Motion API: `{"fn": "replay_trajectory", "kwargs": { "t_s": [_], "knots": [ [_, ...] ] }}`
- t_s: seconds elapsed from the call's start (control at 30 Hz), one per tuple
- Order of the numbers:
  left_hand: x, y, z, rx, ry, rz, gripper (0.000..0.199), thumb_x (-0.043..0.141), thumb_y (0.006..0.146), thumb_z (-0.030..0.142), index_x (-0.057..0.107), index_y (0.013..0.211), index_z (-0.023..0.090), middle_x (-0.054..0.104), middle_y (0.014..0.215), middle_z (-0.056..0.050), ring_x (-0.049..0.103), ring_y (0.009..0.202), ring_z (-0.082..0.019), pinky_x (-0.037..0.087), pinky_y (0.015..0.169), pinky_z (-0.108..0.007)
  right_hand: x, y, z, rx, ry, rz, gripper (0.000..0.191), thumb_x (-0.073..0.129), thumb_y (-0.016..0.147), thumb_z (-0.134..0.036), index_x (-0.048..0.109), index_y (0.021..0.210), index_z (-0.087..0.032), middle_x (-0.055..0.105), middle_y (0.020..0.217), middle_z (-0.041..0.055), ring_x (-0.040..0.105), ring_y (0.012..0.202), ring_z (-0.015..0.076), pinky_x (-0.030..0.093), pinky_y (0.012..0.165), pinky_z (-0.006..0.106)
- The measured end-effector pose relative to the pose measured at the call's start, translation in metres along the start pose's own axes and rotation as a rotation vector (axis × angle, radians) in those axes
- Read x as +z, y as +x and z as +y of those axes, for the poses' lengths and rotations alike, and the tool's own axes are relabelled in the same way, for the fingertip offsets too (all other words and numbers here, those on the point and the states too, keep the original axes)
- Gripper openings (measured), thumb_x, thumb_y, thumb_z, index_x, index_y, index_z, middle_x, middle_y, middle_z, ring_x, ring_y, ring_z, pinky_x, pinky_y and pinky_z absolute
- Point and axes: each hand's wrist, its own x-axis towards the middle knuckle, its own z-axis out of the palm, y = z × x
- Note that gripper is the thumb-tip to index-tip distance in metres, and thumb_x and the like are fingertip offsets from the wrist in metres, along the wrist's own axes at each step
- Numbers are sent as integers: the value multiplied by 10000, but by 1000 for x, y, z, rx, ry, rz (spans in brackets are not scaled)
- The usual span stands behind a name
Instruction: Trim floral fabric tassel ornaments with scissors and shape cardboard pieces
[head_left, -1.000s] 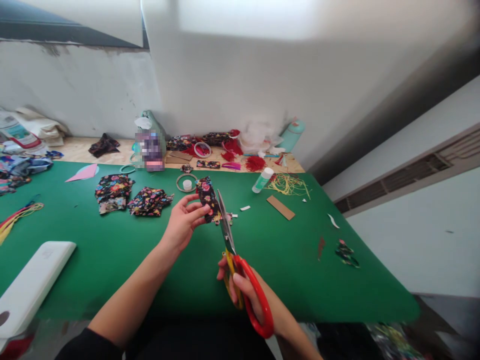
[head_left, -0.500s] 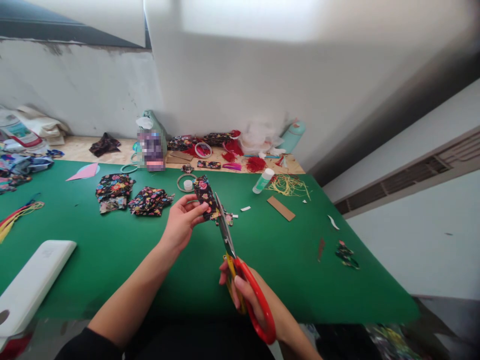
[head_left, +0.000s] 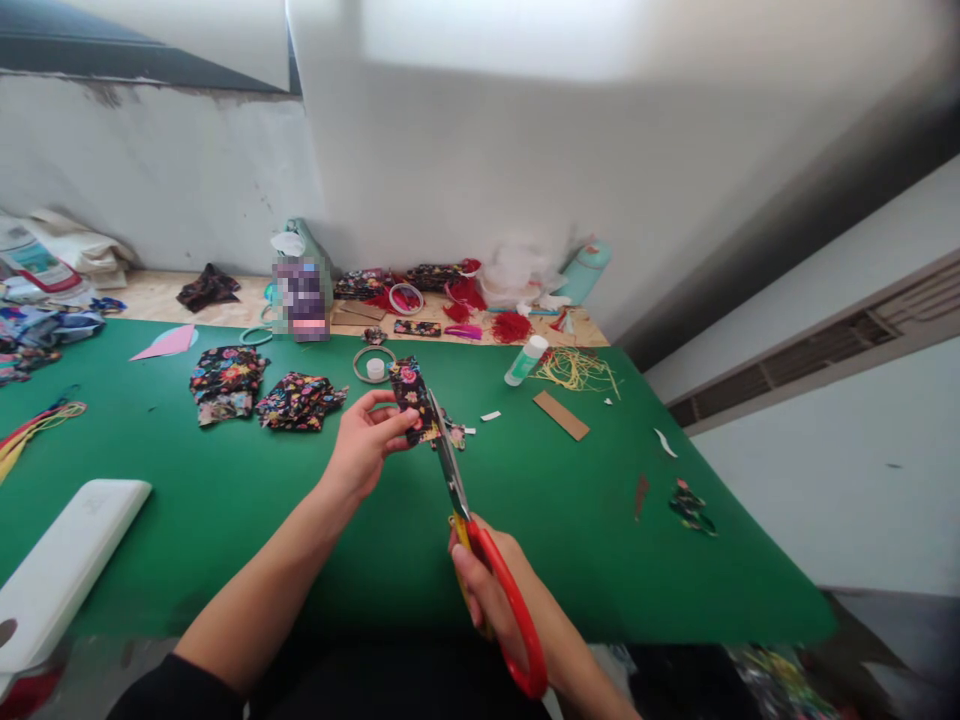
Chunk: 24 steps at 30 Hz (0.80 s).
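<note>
Between the thumb and fingers of my left hand (head_left: 366, 440) is a strip of black floral fabric (head_left: 410, 395), raised over the green table (head_left: 337, 560). My right hand (head_left: 491, 575) grips a pair of scissors (head_left: 452, 470) with one red and one yellow handle. Their blades point up and away, lying along the right edge of the fabric strip; they look nearly closed. A small floral scrap (head_left: 456, 433) lies on the table behind the blades, partly hidden by them.
Two piles of floral fabric pieces (head_left: 227, 378) lie left of my hands. Behind stand a glue bottle (head_left: 526, 360) and a ring (head_left: 361, 366). Yellow cord (head_left: 577, 370) and a cardboard strip (head_left: 561, 415) are to the right. A white power bank (head_left: 75, 560) lies at the left.
The scissor handles have drawn closer together as my right fingers closed. The fabric strip has shifted very slightly, and my left hand keeps hold of it.
</note>
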Motion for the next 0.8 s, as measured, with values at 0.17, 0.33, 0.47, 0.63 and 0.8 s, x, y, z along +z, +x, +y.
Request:
{"fn": "replay_trajectory", "kwargs": {
  "t_s": [0.17, 0.33, 0.47, 0.63, 0.8],
  "knots": [
    [0, 1, -1, -9, 8, 0, 486, 848, 455, 244, 550, 826, 145, 666, 669, -25, 643, 608, -149, 490, 526, -219, 6, 0, 1, -6, -169, 51, 374, 418, 897, -531, 434, 704, -210, 422, 448, -65, 405, 385, 76, 352, 405, 203],
    [0, 1, 0, -12, 3, 5, 474, 848, 448, 238, 542, 799, 148, 663, 663, -20, 643, 607, -146, 494, 532, -219, 12, 1, 2, 72, -152, 55, 426, 341, 899, -581, 420, 697, -214, 399, 431, -69, 407, 355, 84, 330, 356, 197],
    [0, 1, 0, -14, -6, 6, 470, 847, 449, 229, 537, 794, 150, 658, 660, -11, 640, 608, -139, 503, 543, -223, 15, 1, 2, 55, -131, 65, 416, 351, 903, -569, 414, 694, -215, 402, 431, -67, 409, 358, 82, 340, 372, 200],
    [0, 1, -1, -15, -3, 7, 467, 846, 452, 228, 532, 790, 153, 660, 666, -12, 641, 619, -139, 509, 554, -225, 15, 2, 3, 67, -97, 77, 372, 385, 901, -543, 423, 717, -222, 392, 427, -71, 379, 345, 83, 311, 348, 204],
    [0, 0, -1, -13, -6, 4, 462, 844, 455, 227, 532, 788, 153, 663, 668, -13, 639, 616, -134, 513, 556, -223, 16, 4, 2, 24, -104, 112, 356, 400, 899, -528, 434, 722, -220, 378, 445, -71, 335, 354, 74, 273, 352, 206]
  ]
}}
